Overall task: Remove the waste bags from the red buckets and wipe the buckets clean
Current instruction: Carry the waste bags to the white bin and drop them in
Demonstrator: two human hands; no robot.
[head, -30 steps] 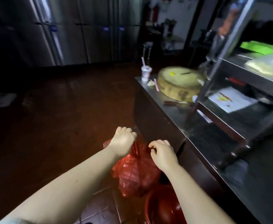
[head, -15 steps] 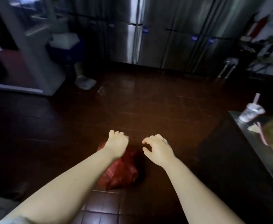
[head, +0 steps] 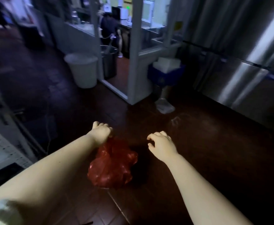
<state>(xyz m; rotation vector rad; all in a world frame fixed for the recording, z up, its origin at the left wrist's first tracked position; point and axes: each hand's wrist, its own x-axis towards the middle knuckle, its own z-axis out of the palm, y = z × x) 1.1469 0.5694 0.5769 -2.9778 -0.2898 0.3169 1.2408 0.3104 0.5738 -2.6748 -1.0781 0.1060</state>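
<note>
Waste bag (head: 112, 166) — red, crinkled and bulging — hangs at about six o'clock from the middle of the head view, over a dark red tiled floor (head: 206, 159). Whether its bottom touches the tiles cannot be told. The left hand (head: 101, 135) sits at eleven o'clock of the bag's bulk, knuckles up, its fingers curled tight round the gathered, twisted neck of the plastic. The right hand (head: 161, 144) is at two o'clock of the bag and apart from it, palm down, its fingers loosely curled and holding nothing.

Farther off, at eleven o'clock of the view, a white bin (head: 82, 69) stands on the floor. Just beside it, at its three o'clock, is a dark metal bin (head: 108, 62), partly behind a pale partition post (head: 133, 65). At one o'clock a blue crate (head: 165, 77) carries a white box (head: 167, 63), and at the crate's six o'clock a crumpled piece of clear plastic (head: 164, 106) lies on the tiles. Stainless steel cabinet doors (head: 246, 67) fill the two-to-three o'clock side, blurred. At twelve o'clock, well away behind the partition, a person in dark clothes (head: 108, 26) stands at a counter — too blurred to tell more.
</note>
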